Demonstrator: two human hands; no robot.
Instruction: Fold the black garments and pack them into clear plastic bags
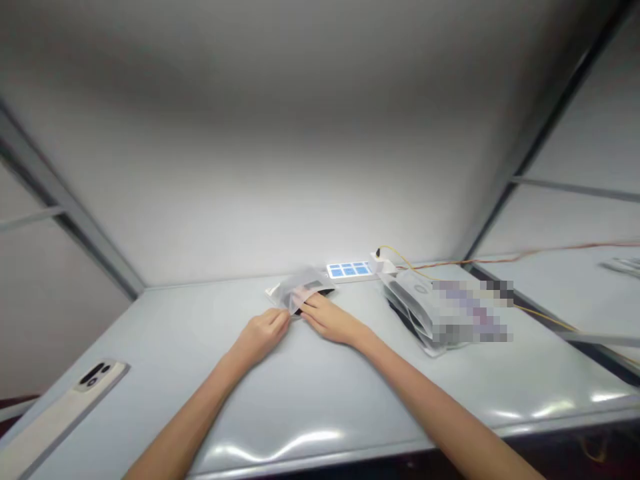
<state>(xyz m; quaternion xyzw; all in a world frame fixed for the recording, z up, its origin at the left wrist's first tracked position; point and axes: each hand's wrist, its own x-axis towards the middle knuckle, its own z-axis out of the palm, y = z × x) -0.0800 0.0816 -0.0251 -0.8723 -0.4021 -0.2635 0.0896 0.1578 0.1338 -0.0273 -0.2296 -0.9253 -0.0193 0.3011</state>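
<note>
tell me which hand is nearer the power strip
Right. The right hand, at the frosted bag, is in front and left of the power strip; the left hand is farther left.

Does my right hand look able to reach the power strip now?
Probably yes: bare tabletop leads from the right hand to the power strip, though that hand would first have to leave the frosted bag.

A plain workshop-like bench station: beyond the gripped bag (310,283), a power strip (349,270) lies before a bare wall panel (300,167).
</note>
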